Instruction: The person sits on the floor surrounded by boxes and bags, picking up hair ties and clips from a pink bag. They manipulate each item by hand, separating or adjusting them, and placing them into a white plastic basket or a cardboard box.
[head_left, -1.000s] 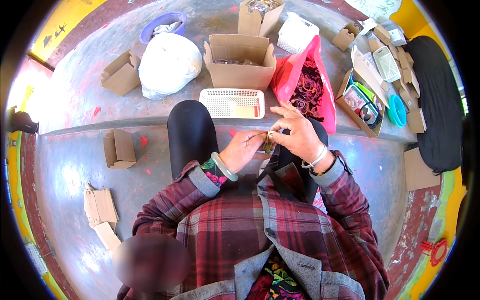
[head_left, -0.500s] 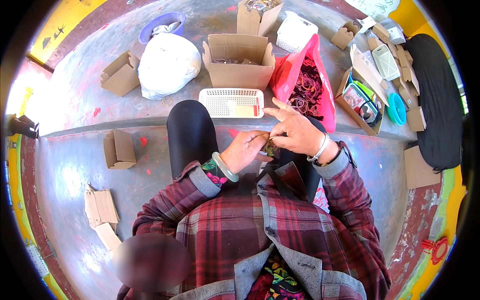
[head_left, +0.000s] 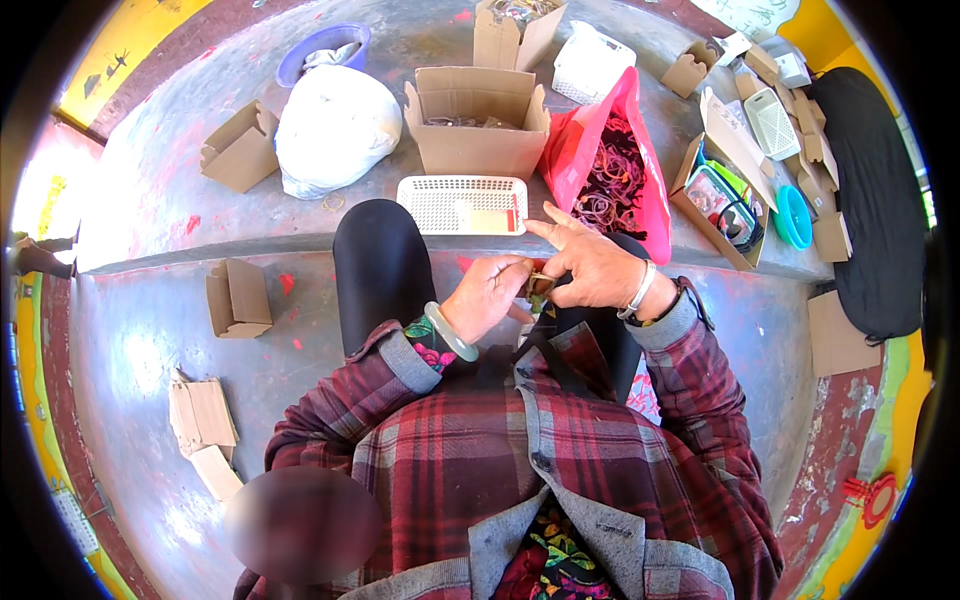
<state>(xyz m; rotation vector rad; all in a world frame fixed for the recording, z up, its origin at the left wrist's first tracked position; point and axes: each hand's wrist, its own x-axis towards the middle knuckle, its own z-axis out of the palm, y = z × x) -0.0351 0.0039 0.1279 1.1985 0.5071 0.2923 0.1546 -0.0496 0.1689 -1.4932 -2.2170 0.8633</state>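
Note:
Over my lap, both hands pinch a small olive-green and yellowish looped strand, too small to name surely. My left hand, with a pale bangle at its wrist, grips one side of it between thumb and fingertips. On the other side my right hand, wearing a silvery bangle, pinches it with the index finger stretched out forward. Just beyond the hands lies a white perforated tray with a flat cream and red piece in it. A pink-red bag of dark and pink cords stands beside the tray.
Behind the tray stands an open cardboard box, with a stuffed white bag to its left. A raised floor edge crosses ahead of my knees. To the right are a box of goods and a teal basin.
My right hand has moved slightly right, away from the left fingertips. More of the looped strand shows between the two hands.

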